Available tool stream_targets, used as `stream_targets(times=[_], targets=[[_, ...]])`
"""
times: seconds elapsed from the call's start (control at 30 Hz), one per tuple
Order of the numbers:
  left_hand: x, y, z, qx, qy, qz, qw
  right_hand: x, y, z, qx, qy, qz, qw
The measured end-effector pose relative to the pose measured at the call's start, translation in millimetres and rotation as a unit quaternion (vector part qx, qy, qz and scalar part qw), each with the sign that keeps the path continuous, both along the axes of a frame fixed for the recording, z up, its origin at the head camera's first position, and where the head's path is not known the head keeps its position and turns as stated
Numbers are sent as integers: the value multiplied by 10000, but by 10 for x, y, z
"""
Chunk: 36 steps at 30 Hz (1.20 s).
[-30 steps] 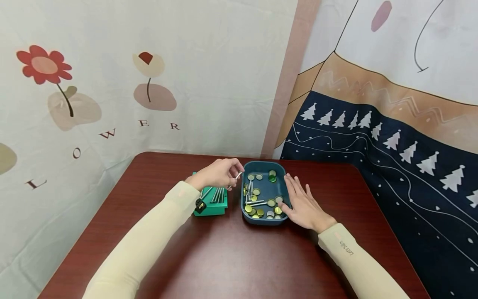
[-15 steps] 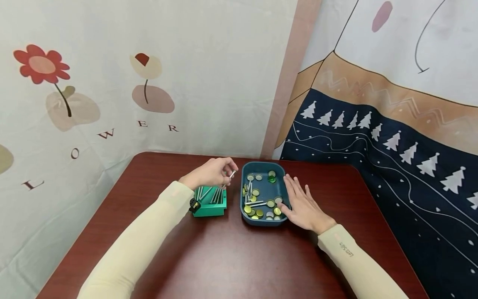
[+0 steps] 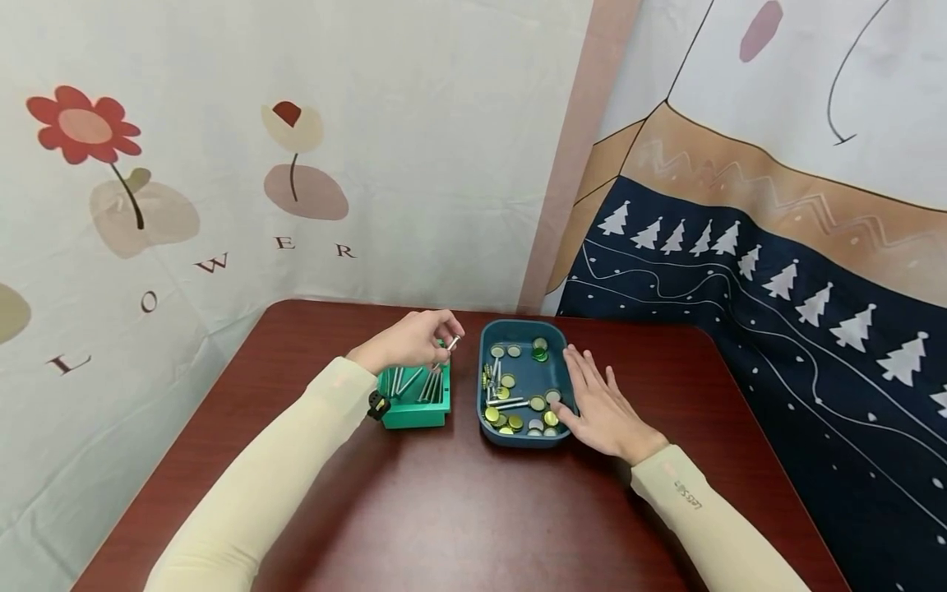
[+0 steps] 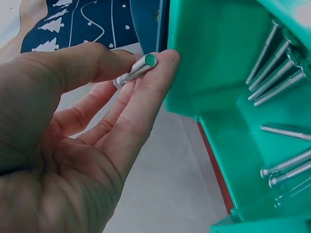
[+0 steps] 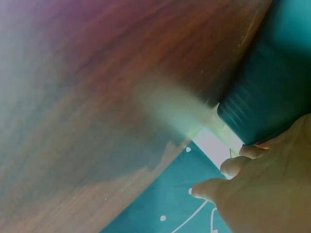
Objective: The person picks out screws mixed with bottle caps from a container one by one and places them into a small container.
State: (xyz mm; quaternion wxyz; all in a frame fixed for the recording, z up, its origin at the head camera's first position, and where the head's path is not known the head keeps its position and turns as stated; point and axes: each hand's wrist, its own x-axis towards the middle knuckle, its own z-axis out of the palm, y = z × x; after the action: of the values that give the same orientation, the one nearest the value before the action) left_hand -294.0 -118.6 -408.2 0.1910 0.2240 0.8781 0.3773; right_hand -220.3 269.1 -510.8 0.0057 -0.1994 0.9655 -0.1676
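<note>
My left hand (image 3: 414,339) pinches a silver bolt (image 3: 454,343) between thumb and fingers above the right side of a green box (image 3: 414,418). In the left wrist view the bolt (image 4: 132,74) has a threaded shaft, one end towards the camera. Several more bolts (image 4: 274,77) lie in the green box. My right hand (image 3: 602,411) rests with straight, spread fingers against the right side of a blue tray (image 3: 525,441). Inside the tray are several bolts (image 3: 509,404) and gold, silver and green bottle caps (image 3: 537,402).
Both containers stand side by side, a narrow gap between them, on a dark red wooden table (image 3: 459,510). Behind the table hangs a printed cloth (image 3: 444,164). A black wrist device (image 3: 378,404) sits at the left cuff, close to the green box.
From over the blue tray's left rim, my left hand has moved left with the bolt, over the green box. The right hand stays at the tray.
</note>
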Motion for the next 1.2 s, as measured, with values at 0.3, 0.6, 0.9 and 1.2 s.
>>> stream_targets(times=[0.3,0.6,0.9,1.2], targets=[[-4,-48,-17,-73,31,77,9999,22,11,7,-20,-40,-1,10000],[-3,-109,-23,-105,42,163,9998,10,18,13,-37,-41,5,10000],[-6,-175,-64,-292,61,236,9993,7,12,7,-60,-91,-15,9999],[-43,-249,-101,-514,179,206,9983,-11,19,-10,-34,-56,-12,10000]])
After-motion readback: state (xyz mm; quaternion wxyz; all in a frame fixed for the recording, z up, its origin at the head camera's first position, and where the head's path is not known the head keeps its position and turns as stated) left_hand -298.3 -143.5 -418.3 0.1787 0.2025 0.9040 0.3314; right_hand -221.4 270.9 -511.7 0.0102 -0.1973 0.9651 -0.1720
